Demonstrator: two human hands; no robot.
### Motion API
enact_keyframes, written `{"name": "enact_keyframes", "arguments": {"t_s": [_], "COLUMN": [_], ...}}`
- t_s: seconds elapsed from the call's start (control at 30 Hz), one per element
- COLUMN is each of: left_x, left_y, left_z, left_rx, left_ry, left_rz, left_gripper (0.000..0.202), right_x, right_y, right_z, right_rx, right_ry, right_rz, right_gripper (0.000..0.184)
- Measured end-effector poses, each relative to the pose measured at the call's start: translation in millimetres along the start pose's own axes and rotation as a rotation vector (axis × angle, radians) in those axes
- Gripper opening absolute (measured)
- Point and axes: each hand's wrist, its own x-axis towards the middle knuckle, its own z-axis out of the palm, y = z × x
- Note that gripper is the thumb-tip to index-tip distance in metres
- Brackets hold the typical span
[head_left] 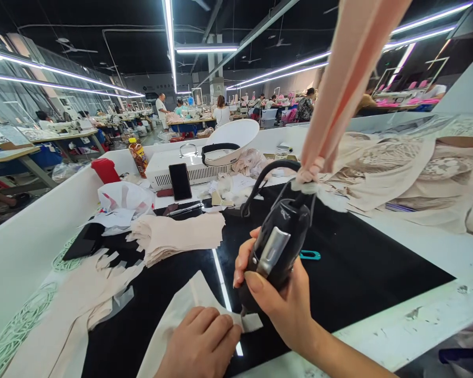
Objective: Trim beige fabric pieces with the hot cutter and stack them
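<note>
My right hand (278,299) is wrapped around a black handheld electric tool (278,244) with a silver lever on its side. The tool tilts down, and its narrow tip meets a pale fabric piece (181,310) near the fabric's right end. Curled fingers of my left hand (203,338) press on that same fabric, just left of the tip; their undersides are hidden. A pink cloth strip (335,89) is knotted at the top of the tool and runs upward. Behind my right hand lies a pair of teal thread snips (310,255).
Left on the black work surface (350,262) lie a stack of pale fabric pieces (181,236) and longer pale strips (67,315). A phone (180,181) leans against a white vented box (161,170). Pale lace-patterned garments (410,173) are piled at the right. Several people work farther back.
</note>
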Motion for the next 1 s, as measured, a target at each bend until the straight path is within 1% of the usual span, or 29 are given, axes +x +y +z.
{"name": "enact_keyframes", "arguments": {"t_s": [0.13,0.33,0.4,0.5,0.6,0.67,0.8,0.9,1.0], "left_x": [0.4,0.6,0.5,-0.2,-1.5,-2.5,-5.2,-6.5,-5.9], "left_y": [-0.1,-1.4,-2.0,-2.1,-1.2,-0.8,-0.3,0.7,1.6], "left_z": [-1.0,-1.8,-1.3,-0.9,-1.1,-0.9,0.6,0.5,-1.5], "left_rx": [0.001,-0.002,-0.012,-0.035,-0.065,-0.081,-0.087,-0.078,-0.072], "left_ry": [-0.011,-0.007,-0.006,-0.006,-0.005,-0.006,-0.001,0.007,-0.018], "left_rz": [-0.001,0.000,-0.003,-0.012,-0.017,-0.021,-0.025,-0.016,-0.012], "left_gripper": [0.039,0.040,0.040,0.039,0.034,0.032,0.031,0.030,0.030], "right_x": [0.1,-1.1,-1.3,-0.6,-0.1,-1.1,-6.5,-10.5,-12.3], "right_y": [-1.5,-1.5,0.0,0.1,-4.2,-8.4,-15.8,-17.5,-15.9], "right_z": [-6.2,-6.7,-5.8,-5.5,-6.1,-5.8,-2.6,0.1,2.0], "right_rx": [0.014,0.016,0.015,0.002,0.006,0.028,0.082,0.094,0.079], "right_ry": [0.023,0.007,0.031,0.053,0.040,0.037,-0.016,-0.039,-0.040], "right_rz": [-0.033,-0.038,-0.055,-0.037,0.003,0.004,0.016,0.027,0.040], "right_gripper": [0.033,0.028,0.027,0.026,0.027,0.030,0.032,0.033,0.033]}}
